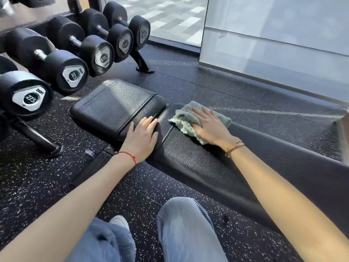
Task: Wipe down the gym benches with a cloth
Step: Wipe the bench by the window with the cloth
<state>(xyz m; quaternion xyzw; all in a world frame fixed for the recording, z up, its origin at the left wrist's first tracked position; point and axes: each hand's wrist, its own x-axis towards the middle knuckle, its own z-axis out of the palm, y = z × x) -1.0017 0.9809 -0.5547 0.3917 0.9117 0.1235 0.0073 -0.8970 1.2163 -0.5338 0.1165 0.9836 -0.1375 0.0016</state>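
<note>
A black padded gym bench runs across the floor, with a short seat pad (pixel 113 106) on the left and a long back pad (pixel 198 163) on the right. A pale green cloth (pixel 186 115) lies on the near end of the long pad. My right hand (pixel 207 125) presses flat on the cloth with straight fingers. My left hand (pixel 141 137) rests flat on the seat pad's right edge, beside the gap between the pads, holding nothing.
A dumbbell rack (pixel 43 137) with several black dumbbells (pixel 64 70) stands close on the left. A glass wall (pixel 273 35) rises behind the bench. Speckled black rubber floor (pixel 188 72) lies all around. My legs in jeans (pixel 187 233) are in front of the bench.
</note>
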